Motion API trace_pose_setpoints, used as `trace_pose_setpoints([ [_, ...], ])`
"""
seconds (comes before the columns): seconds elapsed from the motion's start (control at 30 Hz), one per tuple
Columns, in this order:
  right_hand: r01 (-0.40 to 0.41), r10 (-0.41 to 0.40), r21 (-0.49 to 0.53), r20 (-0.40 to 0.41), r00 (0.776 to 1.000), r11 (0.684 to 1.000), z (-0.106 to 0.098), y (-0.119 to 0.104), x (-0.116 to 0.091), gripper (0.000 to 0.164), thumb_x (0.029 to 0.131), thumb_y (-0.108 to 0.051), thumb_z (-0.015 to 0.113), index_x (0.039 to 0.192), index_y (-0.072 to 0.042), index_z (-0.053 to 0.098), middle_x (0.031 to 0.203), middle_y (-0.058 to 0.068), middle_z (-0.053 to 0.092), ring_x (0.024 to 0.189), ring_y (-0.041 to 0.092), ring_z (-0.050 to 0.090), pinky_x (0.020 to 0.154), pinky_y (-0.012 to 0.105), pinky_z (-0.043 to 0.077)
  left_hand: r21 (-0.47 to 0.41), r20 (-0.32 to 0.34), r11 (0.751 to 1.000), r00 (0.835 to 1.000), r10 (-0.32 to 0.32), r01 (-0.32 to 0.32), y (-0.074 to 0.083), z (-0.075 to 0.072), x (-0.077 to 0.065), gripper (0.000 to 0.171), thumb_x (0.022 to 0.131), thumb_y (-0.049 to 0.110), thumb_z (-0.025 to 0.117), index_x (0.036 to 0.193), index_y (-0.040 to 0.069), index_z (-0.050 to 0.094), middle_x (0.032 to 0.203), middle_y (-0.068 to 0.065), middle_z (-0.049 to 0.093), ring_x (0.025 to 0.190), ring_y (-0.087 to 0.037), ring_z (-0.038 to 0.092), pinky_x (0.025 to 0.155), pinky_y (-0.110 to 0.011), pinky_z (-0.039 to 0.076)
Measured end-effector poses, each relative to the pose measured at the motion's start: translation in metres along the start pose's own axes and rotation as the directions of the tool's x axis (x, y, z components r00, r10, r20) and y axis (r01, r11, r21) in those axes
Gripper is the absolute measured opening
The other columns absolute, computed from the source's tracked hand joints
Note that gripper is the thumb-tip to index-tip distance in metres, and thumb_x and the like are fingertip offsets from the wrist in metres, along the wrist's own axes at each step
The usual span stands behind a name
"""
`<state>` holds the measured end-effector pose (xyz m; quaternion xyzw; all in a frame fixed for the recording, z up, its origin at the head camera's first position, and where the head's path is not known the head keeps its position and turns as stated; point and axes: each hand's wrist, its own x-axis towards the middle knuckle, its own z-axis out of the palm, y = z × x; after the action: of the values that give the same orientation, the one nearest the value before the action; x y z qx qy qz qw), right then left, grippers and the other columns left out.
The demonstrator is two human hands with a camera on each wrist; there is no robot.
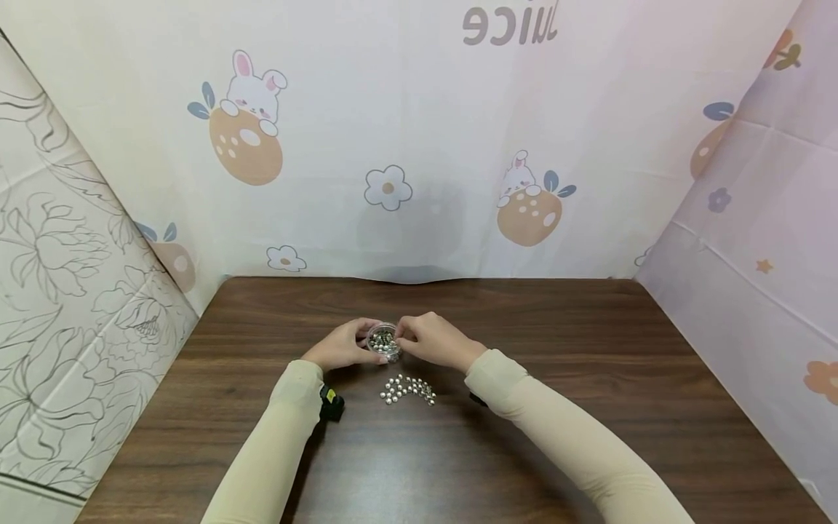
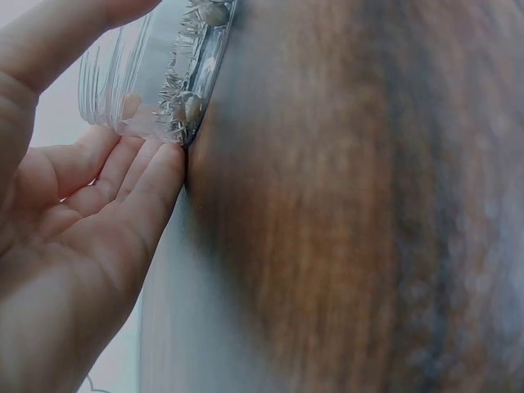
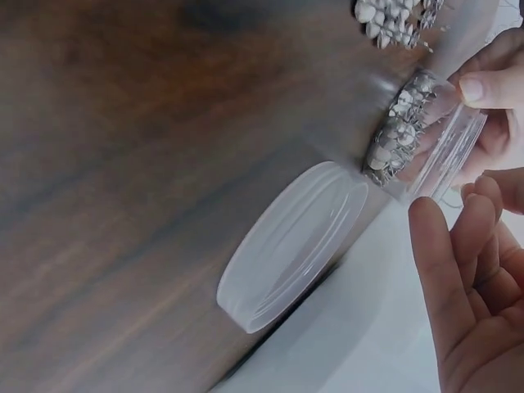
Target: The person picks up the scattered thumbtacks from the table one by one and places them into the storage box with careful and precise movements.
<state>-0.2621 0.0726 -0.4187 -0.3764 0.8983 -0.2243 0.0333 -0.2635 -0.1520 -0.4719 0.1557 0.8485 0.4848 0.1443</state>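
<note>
My left hand [image 1: 342,345] grips a clear round plastic jar [image 2: 139,70] standing on the wooden table, thumb on the near side and fingers on the far side. Silver thumbtacks [image 3: 399,135] with domed heads and pins fill the lower part of the jar. Above its rim, on the right, is my right hand [image 1: 441,340], thumb and fingers bent close together at the opening; I cannot tell whether a tack is between them. A loose patch of thumbtacks [image 1: 407,389] lies on the table just in front of the jar.
A translucent screw lid [image 3: 291,246] lies on the table [image 1: 556,451] near the jar, hidden in the head view. A black device [image 1: 331,404] is strapped at my left wrist. A patterned cloth [image 1: 425,109] hangs behind the table's far edge.
</note>
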Motion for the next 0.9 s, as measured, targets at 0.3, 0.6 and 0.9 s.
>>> trace_pose_setpoints([
  [0.3, 0.029, -0.029, -0.001, -0.018, 0.999, 1.0, 0.0, 0.001, -0.018, 0.006, 0.092, -0.022, 0.058, 0.094, -0.017, 0.061, 0.066, -0.01, 0.059, 0.052, 0.002, 0.048, 0.048, 0.022, 0.046, -0.026, 0.01, 0.999, 0.999, 0.046, -0.045, -0.002, -0.001, 0.001, 0.073, 0.069, 0.03, 0.083, 0.13, 0.012, 0.046, 0.125, -0.007, 0.054, 0.114, -0.017, 0.05, 0.1, -0.041, 0.045],
  [0.6, 0.079, -0.08, -0.056, -0.015, 0.997, 0.995, 0.004, 0.003, -0.034, 0.005, 0.09, -0.022, 0.062, 0.085, -0.021, 0.06, 0.068, -0.011, 0.052, 0.057, 0.002, 0.046, 0.051, 0.021, 0.045, -0.022, 0.004, 0.998, 0.998, 0.056, -0.056, -0.002, -0.002, 0.0, 0.07, 0.068, 0.026, 0.084, 0.128, 0.012, 0.05, 0.12, -0.003, 0.057, 0.11, -0.013, 0.052, 0.101, -0.038, 0.044],
  [0.9, 0.049, -0.05, 0.016, 0.066, 0.997, 0.999, 0.008, 0.006, -0.045, 0.006, 0.091, -0.023, 0.06, 0.087, -0.02, 0.063, 0.059, -0.01, 0.053, 0.048, 0.001, 0.044, 0.045, 0.019, 0.04, -0.032, 0.002, 0.995, 0.996, 0.09, -0.09, -0.005, -0.002, 0.003, 0.071, 0.066, 0.028, 0.085, 0.127, 0.012, 0.051, 0.12, -0.006, 0.057, 0.11, -0.015, 0.052, 0.1, -0.04, 0.045],
])
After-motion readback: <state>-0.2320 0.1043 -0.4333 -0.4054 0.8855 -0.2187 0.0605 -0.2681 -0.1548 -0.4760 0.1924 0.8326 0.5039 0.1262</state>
